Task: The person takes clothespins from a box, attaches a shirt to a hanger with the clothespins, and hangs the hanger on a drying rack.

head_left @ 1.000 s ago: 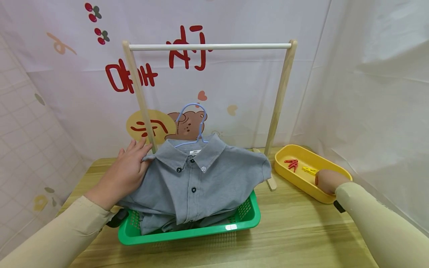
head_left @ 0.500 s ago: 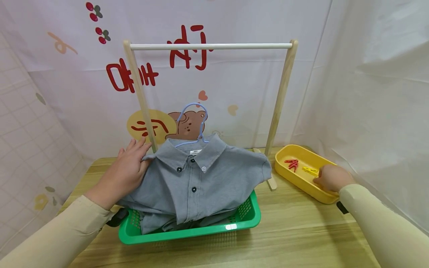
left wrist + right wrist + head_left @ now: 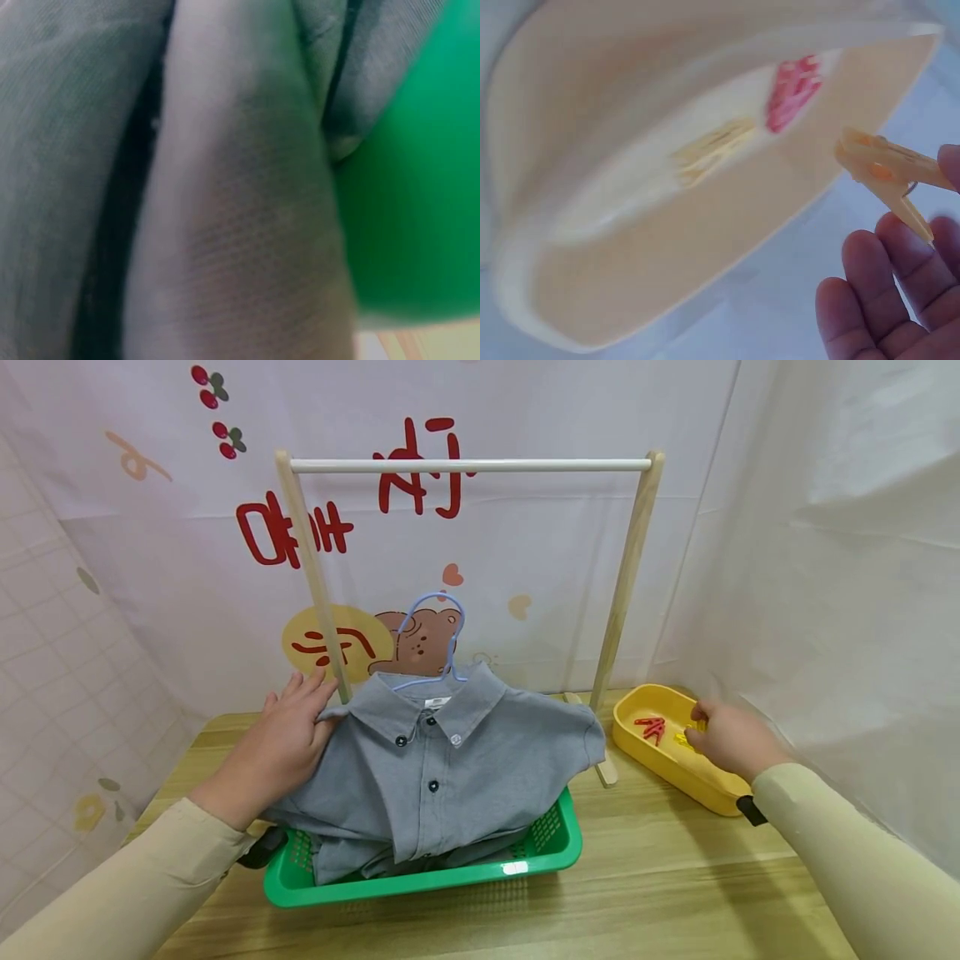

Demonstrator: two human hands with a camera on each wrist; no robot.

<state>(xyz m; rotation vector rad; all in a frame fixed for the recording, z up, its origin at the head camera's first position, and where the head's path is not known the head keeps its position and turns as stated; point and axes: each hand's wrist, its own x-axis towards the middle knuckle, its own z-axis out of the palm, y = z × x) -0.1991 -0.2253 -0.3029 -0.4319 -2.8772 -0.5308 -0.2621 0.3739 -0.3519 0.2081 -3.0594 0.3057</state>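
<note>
A grey button-up shirt point(image 3: 480, 752) on a blue hanger point(image 3: 450, 643) lies bunched in and over a green basket point(image 3: 420, 883). My left hand point(image 3: 288, 747) rests at the shirt's left shoulder, its visible fingers extended and its thumb hidden. Blurred grey cloth point(image 3: 67, 150) and the basket's green side point(image 3: 420, 187) fill much of the left wrist view. Over the yellow tray point(image 3: 652, 760), my right hand point(image 3: 738, 739) pinches a yellow clothespin point(image 3: 877, 166) by its handles. Another yellow clothespin point(image 3: 716, 150) and red clothespins point(image 3: 793, 94) lie in the tray.
A wooden rack with a white crossbar point(image 3: 472, 466) stands behind the basket, its right foot point(image 3: 607, 772) between the basket and the tray. Everything stands on a wood-grain table point(image 3: 630, 885). White printed sheeting point(image 3: 540, 552) hangs close behind and at the right.
My right hand has risen from the near end of the tray and moved left and away, with a yellow clothespin between its fingers. My left hand and the shirt have stayed put.
</note>
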